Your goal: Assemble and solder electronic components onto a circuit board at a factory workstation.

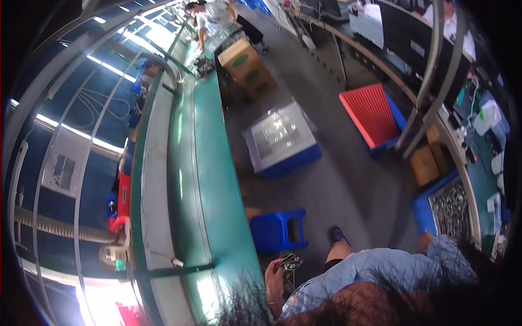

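Hair [244, 304] fringes the lower edge; the left hand [274, 276] pinches metal pieces [291, 262], which could drop if its grip slackens; the right hand's [426, 240] grip is unclear.

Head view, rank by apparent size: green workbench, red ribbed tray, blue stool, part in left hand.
1. Green workbench
2. Red ribbed tray, blue stool: too alike to rank
3. Part in left hand
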A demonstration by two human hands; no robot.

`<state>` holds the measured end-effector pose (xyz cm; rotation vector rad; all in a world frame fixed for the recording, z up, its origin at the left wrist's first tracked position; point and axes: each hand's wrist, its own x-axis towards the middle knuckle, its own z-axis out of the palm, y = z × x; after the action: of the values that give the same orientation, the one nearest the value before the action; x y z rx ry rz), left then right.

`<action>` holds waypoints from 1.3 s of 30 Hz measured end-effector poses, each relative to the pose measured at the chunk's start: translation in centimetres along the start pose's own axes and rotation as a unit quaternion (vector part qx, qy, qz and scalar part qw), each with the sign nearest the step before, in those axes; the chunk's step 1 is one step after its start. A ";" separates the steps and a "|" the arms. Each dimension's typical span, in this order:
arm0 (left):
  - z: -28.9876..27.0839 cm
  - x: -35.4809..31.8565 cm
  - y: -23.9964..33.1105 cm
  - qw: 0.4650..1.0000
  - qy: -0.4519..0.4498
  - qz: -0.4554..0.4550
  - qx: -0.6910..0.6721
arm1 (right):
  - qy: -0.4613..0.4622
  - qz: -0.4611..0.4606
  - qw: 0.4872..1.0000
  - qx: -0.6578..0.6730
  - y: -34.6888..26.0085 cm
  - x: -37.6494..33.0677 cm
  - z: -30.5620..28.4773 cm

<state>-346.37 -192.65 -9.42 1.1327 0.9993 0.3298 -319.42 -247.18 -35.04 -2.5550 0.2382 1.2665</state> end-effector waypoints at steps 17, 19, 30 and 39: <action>33.2 49.3 27.7 0.926 -0.252 0.199 0.196 | 0.027 -0.050 0.950 0.307 -27.4 13.9 -15.0; 36.4 55.1 26.5 0.939 -0.249 0.171 0.163 | 0.049 -0.044 0.949 0.309 -31.2 19.1 -18.7; 42.1 76.6 37.3 0.989 -0.069 0.066 0.109 | 0.015 -0.188 0.912 0.364 -70.9 44.5 -43.6; 53.8 102.0 52.6 0.977 -0.111 0.123 0.135 | -0.076 -0.214 0.941 0.251 -93.7 54.4 -51.3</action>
<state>-234.43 -133.28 -10.47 1.5118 0.7216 0.2613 -222.99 -176.03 -32.52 -1.9285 -0.0293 1.0589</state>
